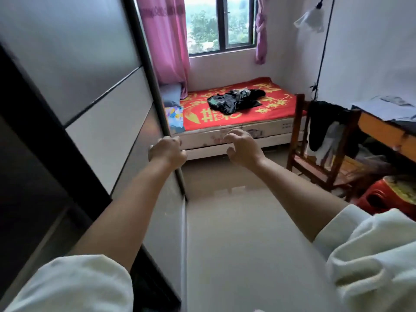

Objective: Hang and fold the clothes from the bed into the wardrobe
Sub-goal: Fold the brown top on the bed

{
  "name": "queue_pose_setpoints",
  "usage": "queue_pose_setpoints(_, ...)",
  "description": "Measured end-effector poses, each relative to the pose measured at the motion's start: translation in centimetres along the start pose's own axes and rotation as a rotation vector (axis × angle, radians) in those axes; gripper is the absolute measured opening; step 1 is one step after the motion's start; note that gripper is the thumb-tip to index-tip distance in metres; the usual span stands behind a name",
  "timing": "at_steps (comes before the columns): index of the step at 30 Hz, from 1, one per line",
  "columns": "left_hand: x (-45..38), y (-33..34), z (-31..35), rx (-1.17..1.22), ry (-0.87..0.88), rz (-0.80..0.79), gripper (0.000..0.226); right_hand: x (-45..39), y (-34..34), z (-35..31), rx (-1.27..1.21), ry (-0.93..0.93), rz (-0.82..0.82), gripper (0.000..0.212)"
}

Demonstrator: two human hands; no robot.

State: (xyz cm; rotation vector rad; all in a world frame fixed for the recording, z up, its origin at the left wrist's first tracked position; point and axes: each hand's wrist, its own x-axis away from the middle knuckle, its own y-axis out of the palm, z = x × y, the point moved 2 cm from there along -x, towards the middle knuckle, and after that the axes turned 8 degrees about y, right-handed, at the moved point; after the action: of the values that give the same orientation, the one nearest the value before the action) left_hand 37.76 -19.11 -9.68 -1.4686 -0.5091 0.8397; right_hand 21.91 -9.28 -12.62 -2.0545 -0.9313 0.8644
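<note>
Clothes (pixel 236 100) lay heaped mid-bed (pixel 225 131), judged soft, light; left hand (pixel 167 150) fingers gripped wardrobe door (pixel 108 136); right hand (pixel 244 147) fingers spread, empty.

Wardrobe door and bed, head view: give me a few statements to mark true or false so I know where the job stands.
1. The left hand grips the edge of the sliding wardrobe door. True.
2. The right hand holds a garment. False: it holds nothing, fingers loosely curled in the air.
3. The dark clothes lie on the red bedspread. True.
4. The wooden chair is bare. False: dark and white garments hang over its back.
5. The pink curtain covers the whole window. False: it hangs at the side, the glass is uncovered.
</note>
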Motion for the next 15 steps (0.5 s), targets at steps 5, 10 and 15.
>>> queue_pose_setpoints(5,-11.8,3.8,6.7,0.02,0.123,-0.023,0.036,-7.6,-2.6,9.6,0.041,0.122,0.07,0.039)
queue_pose_setpoints(10,-24.8,7.6,12.5,0.029,0.18,-0.085,0.033,-18.1,-5.2,18.5,0.03,0.186,0.1,0.035)
queue_pose_setpoints(15,-34.9,10.2,15.6,0.02,0.253,-0.125,0.03,-25.9,-5.4,24.0,-0.059,0.249,0.111,0.032)
